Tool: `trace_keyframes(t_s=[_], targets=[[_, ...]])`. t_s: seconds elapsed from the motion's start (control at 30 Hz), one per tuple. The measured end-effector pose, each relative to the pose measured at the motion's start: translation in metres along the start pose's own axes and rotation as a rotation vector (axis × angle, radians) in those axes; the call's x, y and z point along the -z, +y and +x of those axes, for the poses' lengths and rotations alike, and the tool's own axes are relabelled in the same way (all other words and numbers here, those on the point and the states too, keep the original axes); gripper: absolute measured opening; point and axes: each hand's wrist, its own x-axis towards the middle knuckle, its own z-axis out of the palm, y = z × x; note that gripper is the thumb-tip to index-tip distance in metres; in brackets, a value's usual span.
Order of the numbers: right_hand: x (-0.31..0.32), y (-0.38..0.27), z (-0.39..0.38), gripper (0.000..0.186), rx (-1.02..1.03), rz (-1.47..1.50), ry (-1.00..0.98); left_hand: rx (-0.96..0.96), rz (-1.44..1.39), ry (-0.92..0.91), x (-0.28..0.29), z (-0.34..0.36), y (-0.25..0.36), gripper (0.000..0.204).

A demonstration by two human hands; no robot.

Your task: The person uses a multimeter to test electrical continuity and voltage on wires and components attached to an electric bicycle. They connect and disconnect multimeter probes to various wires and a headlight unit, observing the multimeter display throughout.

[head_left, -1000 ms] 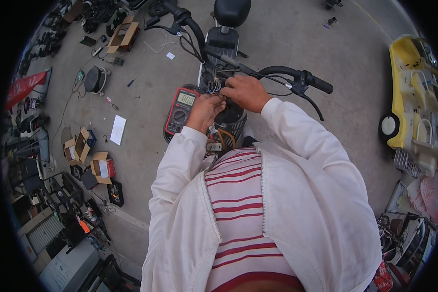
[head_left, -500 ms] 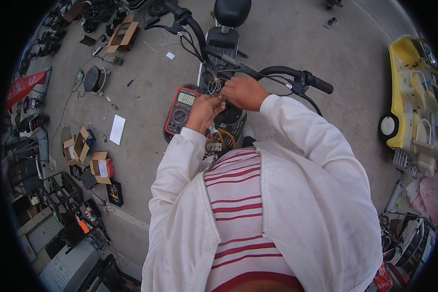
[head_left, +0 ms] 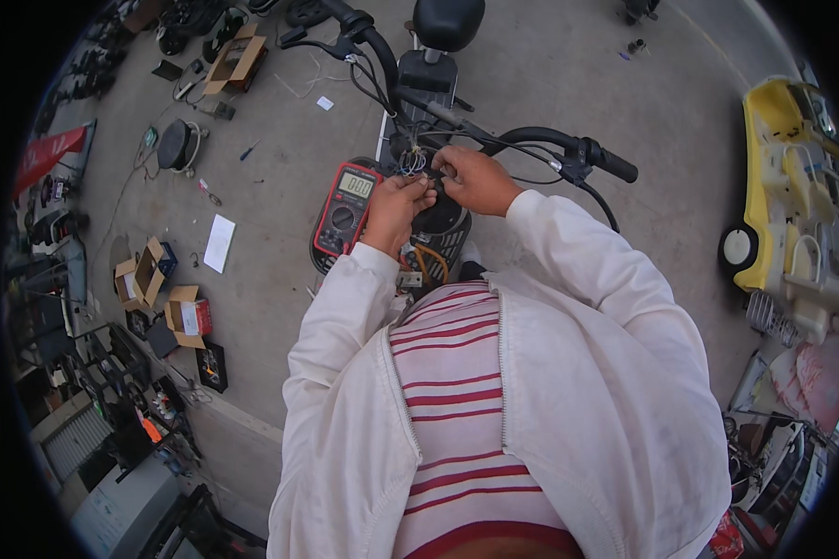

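In front of me stands an electric bike with black handlebars [head_left: 531,136]. A bundle of thin pale wires [head_left: 412,161] sticks out below the middle of the bars. My left hand [head_left: 396,210] is closed in a pinch just below the bundle, apparently on a wire end. My right hand [head_left: 478,180] is closed close beside it, thumb and fingertips together; whatever they pinch is too small to make out. Left of my left hand, a red and dark grey multimeter [head_left: 343,210] with a lit display rests on a black basket [head_left: 320,259]. Orange cables [head_left: 431,261] show beneath my hands.
The bike's black seat [head_left: 447,23] is at the far side. On the concrete floor to the left are a round stool [head_left: 175,146], a white sheet [head_left: 219,242], a screwdriver [head_left: 249,150] and opened cardboard boxes [head_left: 238,61]. A yellow vehicle body [head_left: 760,186] stands at right.
My right hand has drawn slightly right, away from my left fingertips, leaving a small gap. My left hand has shifted a little. The multimeter stays beside it.
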Motion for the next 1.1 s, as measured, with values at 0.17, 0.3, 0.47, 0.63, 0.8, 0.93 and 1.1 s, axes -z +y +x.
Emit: trace_keyframes(t_s=[0.17,0.3,0.47,0.63,0.8,0.93,1.1], targets=[[0.007,-0.004,-0.001,0.022,0.412,-0.525,-0.007,0.009,0.001,-0.019,0.004,0.001,0.001,0.008],[0.008,-0.002,0.005,0.016,0.508,-0.575,-0.025,0.021,-0.015,-0.042,0.007,0.002,0.001,0.009],[0.001,-0.007,0.007,0.011,0.387,-0.484,0.017,0.004,-0.046,-0.065,0.008,0.0,0.001,0.011],[-0.035,0.002,0.015,0.018,-0.423,0.35,0.085,-0.055,0.0,-0.03,0.001,0.0,-0.005,0.015],[-0.004,-0.011,0.016,0.017,-0.608,0.614,-0.124,-0.066,0.059,-0.013,0.001,-0.002,-0.004,0.018],[-0.005,-0.009,-0.005,0.015,0.073,-0.231,0.142,-0.061,0.041,-0.03,-0.001,-0.005,-0.001,0.017],[-0.001,-0.017,-0.008,0.018,0.389,-0.567,0.115,-0.045,0.067,-0.001,-0.001,-0.008,0.002,0.017]])
